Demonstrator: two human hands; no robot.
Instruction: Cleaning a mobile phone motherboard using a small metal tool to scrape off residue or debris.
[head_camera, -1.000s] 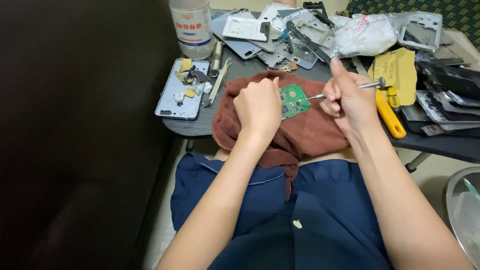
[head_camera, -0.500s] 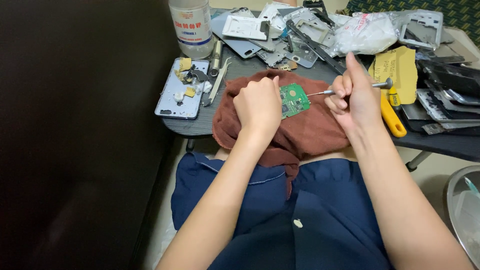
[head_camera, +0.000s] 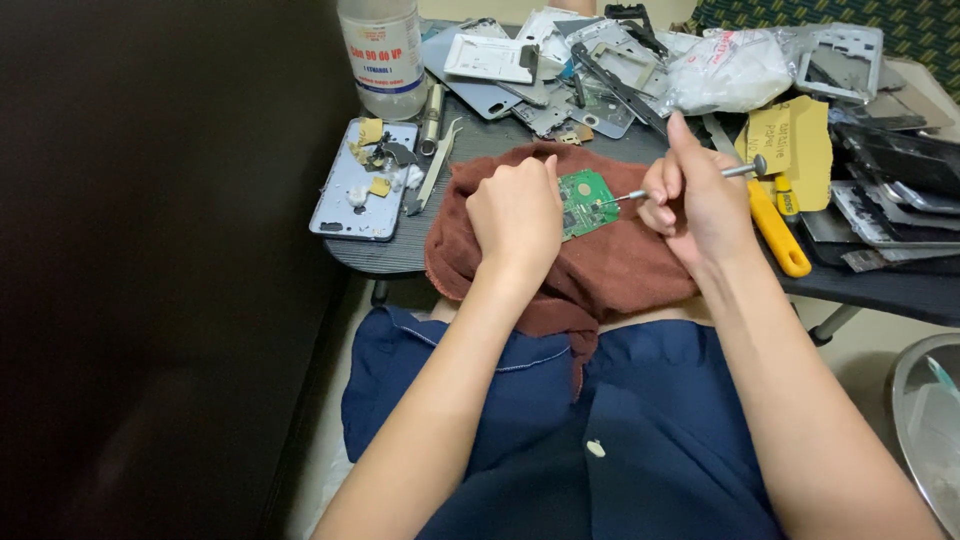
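- The left hand (head_camera: 517, 215) is curling shut over the green circuit board (head_camera: 585, 202), and its fingers are hiding the board's left edge.
- The board is lying on a brown towel (head_camera: 620, 265), just beside those fingers.
- The right hand (head_camera: 697, 205) is squeezing a thin metal tool (head_camera: 690, 181), thumb sticking up.
- The tool's tip is touching the board, but the fist is covering its middle.
- A yellow screwdriver (head_camera: 775, 228) is peeking out behind the right fingers.

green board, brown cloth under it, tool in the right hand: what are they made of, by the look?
Small green circuit board: likely rigid fibreglass laminate, glossy green coat, pale traces. Rust-brown cloth: soft towelling, matte, folds and drapes over the table edge. Thin silver tool in the right hand: shiny shaft, probably steel. Left hand steadies the board.
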